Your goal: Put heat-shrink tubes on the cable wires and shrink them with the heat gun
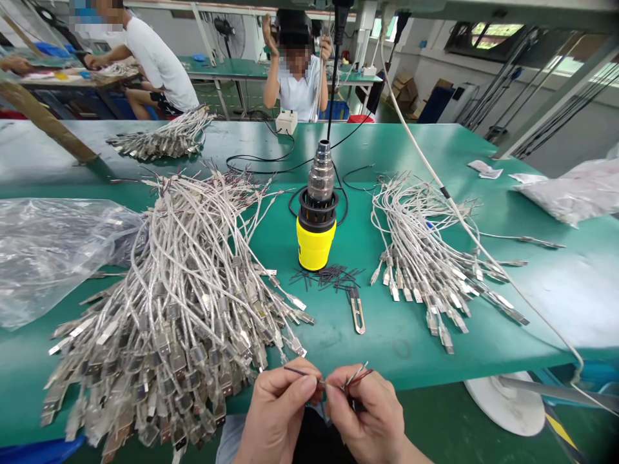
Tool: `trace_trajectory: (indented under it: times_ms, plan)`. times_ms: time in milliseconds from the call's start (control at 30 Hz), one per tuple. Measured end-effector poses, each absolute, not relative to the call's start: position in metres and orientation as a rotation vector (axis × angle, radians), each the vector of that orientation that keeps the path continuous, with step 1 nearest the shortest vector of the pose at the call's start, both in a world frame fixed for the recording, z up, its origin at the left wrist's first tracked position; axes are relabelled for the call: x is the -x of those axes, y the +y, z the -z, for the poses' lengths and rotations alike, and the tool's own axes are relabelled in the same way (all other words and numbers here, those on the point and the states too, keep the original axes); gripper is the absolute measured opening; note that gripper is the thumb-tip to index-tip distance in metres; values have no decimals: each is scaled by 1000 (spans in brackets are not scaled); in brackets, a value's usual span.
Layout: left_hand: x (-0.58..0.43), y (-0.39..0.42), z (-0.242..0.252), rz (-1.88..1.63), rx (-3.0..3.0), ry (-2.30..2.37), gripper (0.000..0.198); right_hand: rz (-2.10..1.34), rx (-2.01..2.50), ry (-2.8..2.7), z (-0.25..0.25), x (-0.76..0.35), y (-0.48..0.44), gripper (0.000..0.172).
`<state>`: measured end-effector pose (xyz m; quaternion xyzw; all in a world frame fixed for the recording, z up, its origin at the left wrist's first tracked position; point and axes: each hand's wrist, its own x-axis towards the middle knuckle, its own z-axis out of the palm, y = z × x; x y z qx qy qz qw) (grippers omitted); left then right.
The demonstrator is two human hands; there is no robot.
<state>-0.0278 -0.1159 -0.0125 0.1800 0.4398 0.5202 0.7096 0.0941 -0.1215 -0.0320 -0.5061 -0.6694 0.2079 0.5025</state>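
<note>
My left hand (pixel 278 412) and my right hand (pixel 365 412) sit at the table's front edge, fingertips close together. Both pinch a thin cable (pixel 309 376) whose split end shows red and dark wires (pixel 358 377). Just left of my hands lies a large heap of braided USB cables (pixel 184 303), their metal plugs spilling toward me. A smaller heap of the same cables (pixel 420 258) lies to the right. Straight ahead, short black sleeve pieces (pixel 329 277) and small steel snips (pixel 356 310) rest on the green table (pixel 387 348).
An upright yellow-based heat gun (pixel 316 222) stands mid-table, with a white cord (pixel 435 174) running past it. Plastic bags (pixel 53 258) lie at both sides. Another cable bundle (pixel 162 138) lies farther back. Two co-workers (pixel 297 84) sit beyond.
</note>
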Motion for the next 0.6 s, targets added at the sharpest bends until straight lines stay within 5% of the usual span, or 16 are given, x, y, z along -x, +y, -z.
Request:
trace_trajectory:
  times_ms: [600]
  plan:
    - [27,-117,13,-1154,-360,963,12,-494,1207,-1595,37,-92,-122,13]
